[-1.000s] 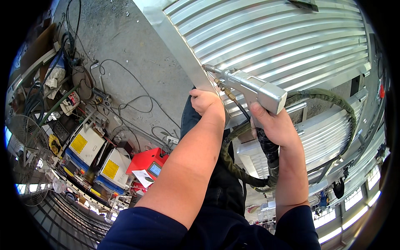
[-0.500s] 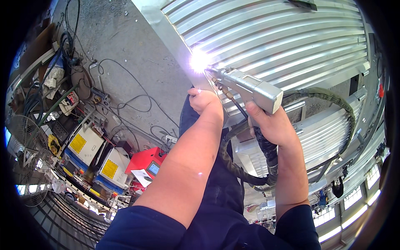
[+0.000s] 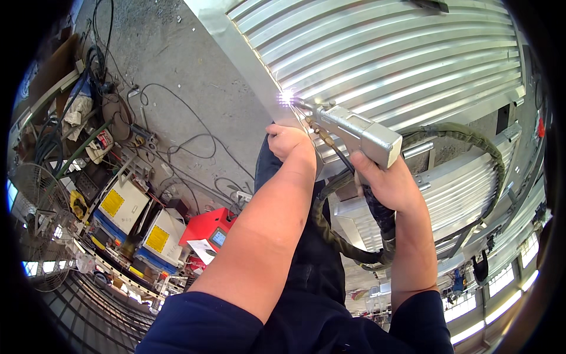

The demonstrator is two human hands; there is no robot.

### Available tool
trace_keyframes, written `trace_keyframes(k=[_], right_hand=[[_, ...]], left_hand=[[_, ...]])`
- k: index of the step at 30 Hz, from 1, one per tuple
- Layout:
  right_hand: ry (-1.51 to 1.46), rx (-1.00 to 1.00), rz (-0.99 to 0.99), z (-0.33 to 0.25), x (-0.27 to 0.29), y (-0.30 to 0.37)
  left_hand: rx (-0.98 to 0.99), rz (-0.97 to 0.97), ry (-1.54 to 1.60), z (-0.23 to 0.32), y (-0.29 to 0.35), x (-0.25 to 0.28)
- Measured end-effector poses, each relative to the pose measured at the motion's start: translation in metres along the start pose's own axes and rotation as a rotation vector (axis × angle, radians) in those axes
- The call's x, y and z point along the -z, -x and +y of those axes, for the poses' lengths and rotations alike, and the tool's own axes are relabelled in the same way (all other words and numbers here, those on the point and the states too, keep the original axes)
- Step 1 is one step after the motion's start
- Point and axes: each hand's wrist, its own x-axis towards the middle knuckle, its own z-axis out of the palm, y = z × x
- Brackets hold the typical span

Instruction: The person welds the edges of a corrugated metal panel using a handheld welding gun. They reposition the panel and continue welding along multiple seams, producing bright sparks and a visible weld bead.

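Note:
My right hand (image 3: 386,183) is wrapped round the handle of a silver welding gun (image 3: 359,130), with its thumb along the body. At the gun's nozzle a bright spark (image 3: 286,98) glows on the seam between a flat metal frame strip (image 3: 236,53) and a ribbed metal panel (image 3: 383,59). My left hand (image 3: 289,143) is curled closed at the frame strip, just below the spark. Whatever its fingers grip is hidden. A thick sheathed cable (image 3: 495,159) loops out from the gun, round my right forearm.
Thin black cables (image 3: 194,112) lie across the concrete floor (image 3: 171,59) on the left. Near them stand a red machine (image 3: 206,227) with a small screen and white-and-blue boxes (image 3: 162,236). A fan (image 3: 38,194) is at the far left. More ribbed metal (image 3: 442,206) lies at right.
The weld glare has shrunk to a small spark and shifted slightly right. The gun and my right hand have moved a little to the right; my left hand stays in place.

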Motion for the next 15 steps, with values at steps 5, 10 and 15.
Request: trace_keyframes(k=[5, 10, 15], right_hand=[[-0.221, 0.051, 0.026, 0.013, 0.010, 0.014], [-0.201, 0.057, -0.007, 0.025, 0.016, 0.015], [-0.209, 0.073, -0.022, 0.024, 0.011, 0.011]], left_hand=[[-0.030, 0.168, -0.051, 0.000, 0.002, -0.007], [-0.007, 0.030, -0.062, -0.001, -0.001, -0.004], [0.031, 0.027, -0.014, 0.000, -0.001, -0.003]])
